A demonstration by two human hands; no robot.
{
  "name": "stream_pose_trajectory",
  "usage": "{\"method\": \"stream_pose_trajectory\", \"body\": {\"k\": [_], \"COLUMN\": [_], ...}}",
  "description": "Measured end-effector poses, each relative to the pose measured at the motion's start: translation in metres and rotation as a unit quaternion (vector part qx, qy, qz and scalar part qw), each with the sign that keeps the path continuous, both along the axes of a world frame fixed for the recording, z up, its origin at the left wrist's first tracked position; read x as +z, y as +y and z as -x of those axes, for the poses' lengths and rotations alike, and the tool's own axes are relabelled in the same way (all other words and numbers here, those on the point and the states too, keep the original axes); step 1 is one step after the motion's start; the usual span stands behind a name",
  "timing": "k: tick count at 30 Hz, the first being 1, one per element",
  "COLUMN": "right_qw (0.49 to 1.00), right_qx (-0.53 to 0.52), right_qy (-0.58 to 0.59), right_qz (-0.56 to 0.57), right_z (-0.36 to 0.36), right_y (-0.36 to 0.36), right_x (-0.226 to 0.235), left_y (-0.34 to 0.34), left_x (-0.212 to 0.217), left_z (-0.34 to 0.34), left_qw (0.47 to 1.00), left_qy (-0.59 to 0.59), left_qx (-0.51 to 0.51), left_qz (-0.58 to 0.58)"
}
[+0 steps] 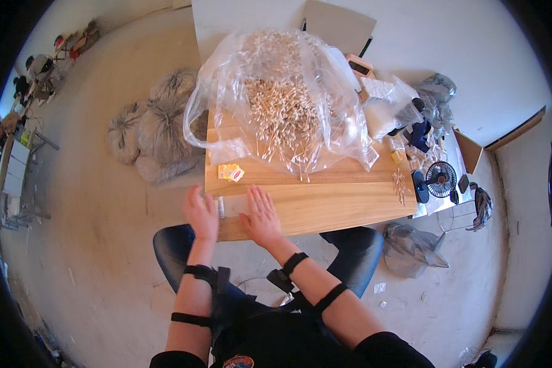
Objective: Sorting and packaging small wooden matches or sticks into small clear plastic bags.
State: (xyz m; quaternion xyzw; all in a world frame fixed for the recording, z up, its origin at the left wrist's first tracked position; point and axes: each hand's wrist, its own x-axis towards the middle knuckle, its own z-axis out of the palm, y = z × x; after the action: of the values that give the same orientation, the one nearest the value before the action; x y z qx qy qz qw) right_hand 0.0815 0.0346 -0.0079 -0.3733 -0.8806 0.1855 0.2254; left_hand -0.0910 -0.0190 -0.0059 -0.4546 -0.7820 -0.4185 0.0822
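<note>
My left hand [201, 213] lies at the near left edge of the wooden table [337, 205], fingers spread, next to a small clear packet [221, 207]. My right hand [261, 216] rests flat on a clear plastic sheet [234, 203] on the tabletop, fingers apart. Neither hand grips anything. Farther back sits a big clear plastic bag [288, 98] full of pale cotton swabs. Two small yellow packets [230, 172] lie in front of the bag.
A small pile of swabs [400, 185] lies at the table's right end. A small black fan [441, 178], boxes and bags crowd the right side. Grey filled sacks [156, 132] stand on the floor left of the table. A grey bag [411, 248] lies on the floor to the right.
</note>
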Motion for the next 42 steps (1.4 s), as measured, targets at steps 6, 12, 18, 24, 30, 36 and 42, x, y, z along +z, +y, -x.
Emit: {"method": "stream_pose_trajectory", "body": {"k": [6,12,18,24,30,36,42], "right_qw": [0.993,0.991,0.989,0.938,0.934,0.941,0.938], "right_qx": [-0.102,-0.098,-0.022,0.033,0.018,0.016,0.059], "right_qy": [0.064,0.086,-0.069,-0.253,-0.295,-0.195,-0.146], "right_qz": [-0.019,-0.01,-0.126,-0.234,-0.201,-0.275,-0.309], "right_z": [-0.062,-0.076,-0.027,0.023,0.043,0.011,-0.036], "right_y": [0.03,0.103,0.21,0.253,0.272,0.274,0.241], "right_x": [-0.008,0.034,0.082,0.098,0.094,0.083,0.082], "left_y": [0.034,0.042,0.047,0.046,0.045,0.046,0.045], "left_x": [-0.016,-0.022,-0.012,-0.012,-0.004,-0.005,-0.012], "left_z": [-0.102,-0.116,-0.119,-0.123,-0.121,-0.12,-0.121], "left_qw": [0.976,0.961,0.957,0.956,0.95,0.954,0.956], "left_qy": [0.027,0.088,0.103,0.088,0.083,0.075,0.079], "left_qx": [-0.203,-0.213,-0.22,-0.223,-0.225,-0.222,-0.216], "left_qz": [0.079,0.154,0.157,0.167,0.198,0.189,0.185]}}
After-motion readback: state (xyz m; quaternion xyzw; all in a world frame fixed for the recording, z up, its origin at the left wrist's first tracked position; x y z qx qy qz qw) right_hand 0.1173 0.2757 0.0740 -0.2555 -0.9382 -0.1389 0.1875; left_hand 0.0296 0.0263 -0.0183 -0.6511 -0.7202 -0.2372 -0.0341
